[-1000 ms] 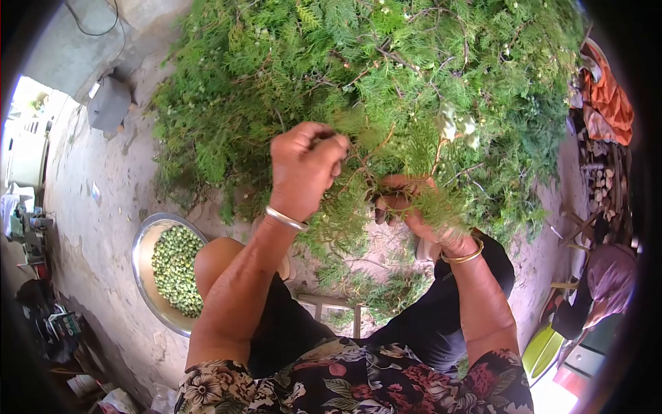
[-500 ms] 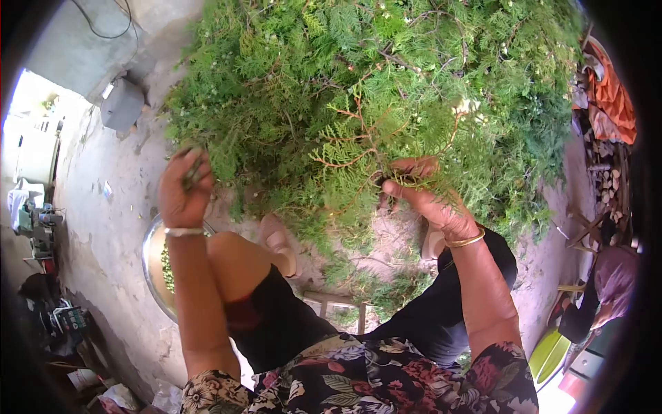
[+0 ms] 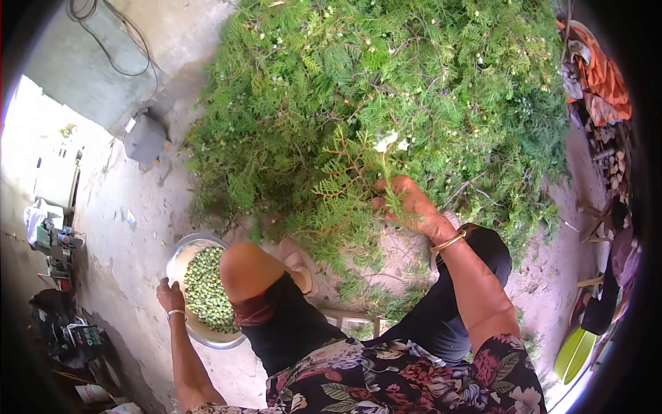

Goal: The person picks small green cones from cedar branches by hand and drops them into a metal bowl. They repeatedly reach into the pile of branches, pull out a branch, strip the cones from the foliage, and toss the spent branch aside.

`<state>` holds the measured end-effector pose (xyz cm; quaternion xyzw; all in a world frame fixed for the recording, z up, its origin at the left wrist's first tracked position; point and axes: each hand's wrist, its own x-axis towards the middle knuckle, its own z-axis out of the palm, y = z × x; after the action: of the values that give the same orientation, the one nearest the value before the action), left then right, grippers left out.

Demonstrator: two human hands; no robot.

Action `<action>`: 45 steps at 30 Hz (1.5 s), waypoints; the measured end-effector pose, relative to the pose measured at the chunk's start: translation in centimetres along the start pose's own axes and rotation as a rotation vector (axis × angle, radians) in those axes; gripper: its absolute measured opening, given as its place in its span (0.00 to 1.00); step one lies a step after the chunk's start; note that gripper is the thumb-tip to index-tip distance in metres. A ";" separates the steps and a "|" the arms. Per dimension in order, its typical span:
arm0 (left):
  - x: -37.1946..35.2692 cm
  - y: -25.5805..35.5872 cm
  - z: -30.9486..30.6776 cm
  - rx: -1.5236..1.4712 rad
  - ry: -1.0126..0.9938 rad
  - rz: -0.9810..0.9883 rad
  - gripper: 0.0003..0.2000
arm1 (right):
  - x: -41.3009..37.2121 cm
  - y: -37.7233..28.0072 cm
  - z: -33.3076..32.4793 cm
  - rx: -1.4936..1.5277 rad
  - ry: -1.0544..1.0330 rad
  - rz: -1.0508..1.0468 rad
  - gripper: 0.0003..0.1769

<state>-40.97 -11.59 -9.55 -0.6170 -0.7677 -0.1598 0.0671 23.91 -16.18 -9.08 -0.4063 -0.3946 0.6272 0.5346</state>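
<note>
My right hand (image 3: 408, 205) is closed around a leafy evergreen branch (image 3: 352, 165), with flat green sprays and reddish-brown twigs. Behind it rises a large heap of cut evergreen branches (image 3: 310, 90) bearing small pale cones. At the left edge of a metal basin (image 3: 181, 252) is my left hand (image 3: 170, 297), its fingers curled and partly hidden. Whether it holds the rim or some cones I cannot make out. Many small green cones (image 3: 207, 290) lie in the basin, beside my left knee.
Loose sprigs (image 3: 379, 297) lie on the concrete floor between my feet, near a wooden stool edge (image 3: 345, 315). A grey container (image 3: 145, 138) stands by the wall at left. Orange cloth (image 3: 607, 86), firewood (image 3: 614, 169) and a yellow-green item (image 3: 574, 355) are at right.
My left hand, which was raised near the heap with small green things in its fingers, has come down to the basin. My right hand has closed more around the branch.
</note>
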 end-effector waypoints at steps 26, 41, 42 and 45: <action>-10.2 40.9 -7.7 -1.355 -0.742 -0.034 0.18 | -1.8 -6.6 4.1 -1.337 0.113 -0.120 0.05; -10.7 42.2 -4.3 -1.238 -0.377 0.116 0.12 | -1.9 -6.1 3.8 -1.499 0.002 -0.032 0.12; -10.6 42.3 -4.3 -1.292 -0.381 0.119 0.12 | -1.9 -6.2 3.8 -1.498 0.001 -0.029 0.12; -10.3 41.9 -4.1 -1.312 -0.359 0.080 0.11 | -1.9 -6.5 3.8 -1.482 -0.010 -0.021 0.12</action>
<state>1.64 -14.63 -1.97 -0.5749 -0.4876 -0.4848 -0.4436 22.80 -17.53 -1.52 -0.6541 -0.7208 0.1929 0.1241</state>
